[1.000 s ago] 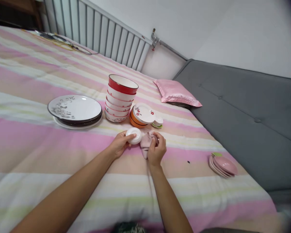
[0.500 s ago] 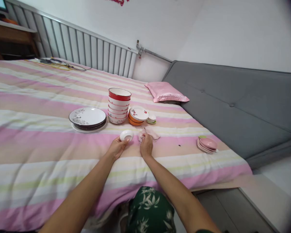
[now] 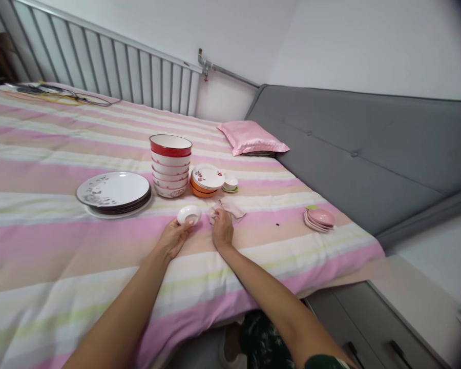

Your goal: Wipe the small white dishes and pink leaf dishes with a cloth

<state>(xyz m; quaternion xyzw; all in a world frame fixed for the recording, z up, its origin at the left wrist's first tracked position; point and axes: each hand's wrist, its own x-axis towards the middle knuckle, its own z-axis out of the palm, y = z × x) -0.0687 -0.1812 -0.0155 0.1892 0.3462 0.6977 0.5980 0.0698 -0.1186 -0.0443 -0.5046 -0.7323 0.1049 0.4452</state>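
Between the thumb and fingers of my left hand [image 3: 174, 237] is a small white dish [image 3: 188, 213], tilted with its hollow side showing. My right hand [image 3: 222, 230] is closed on a pale pink cloth [image 3: 232, 207], which spreads out over the bed beyond my fingers. A small gap separates the cloth from the dish. Behind my hands stand a tall stack of bowls [image 3: 171, 174] with a red-banded one on top, floral saucers [image 3: 207, 177] over orange bowls [image 3: 202, 191], and small white cups [image 3: 231, 182]. A stack of dark-rimmed plates [image 3: 115, 188] lies to the left.
Pink and green small dishes [image 3: 319, 219] are piled on the right of the striped bedspread [image 3: 54, 246]. A pink pillow [image 3: 252, 137] lies by the grey headboard [image 3: 369, 148]. Cables [image 3: 61, 94] lie far left. A grey drawer cabinet [image 3: 353, 323] stands beside the bed's edge.
The view has swung slightly to the right, so everything sits further left. My left hand still holds the dish and my right hand the cloth; the stacks look the same.
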